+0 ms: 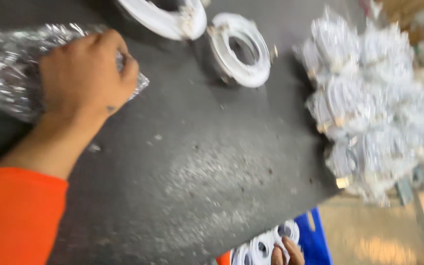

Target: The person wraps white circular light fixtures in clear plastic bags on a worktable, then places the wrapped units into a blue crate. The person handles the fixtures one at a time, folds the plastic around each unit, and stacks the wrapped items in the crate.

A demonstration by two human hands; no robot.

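My left hand [85,71] rests on a stack of clear plastic bags [6,68] at the upper left of the dark worktable [197,162], fingers curled over the top bag. My right hand [286,251] shows only at the bottom edge, below the table, with its fingers closed on a bunch of coiled white cables [261,245]. Two coils of white cable [239,49] lie on the table at the top middle. A large heap of bagged white cable coils [374,93] fills the right side.
A blue crate [317,240] stands below the table edge by my right hand. My orange sleeve [15,216] covers the lower left corner. The tabletop is worn and speckled in the middle. Pale floor shows at the lower right.
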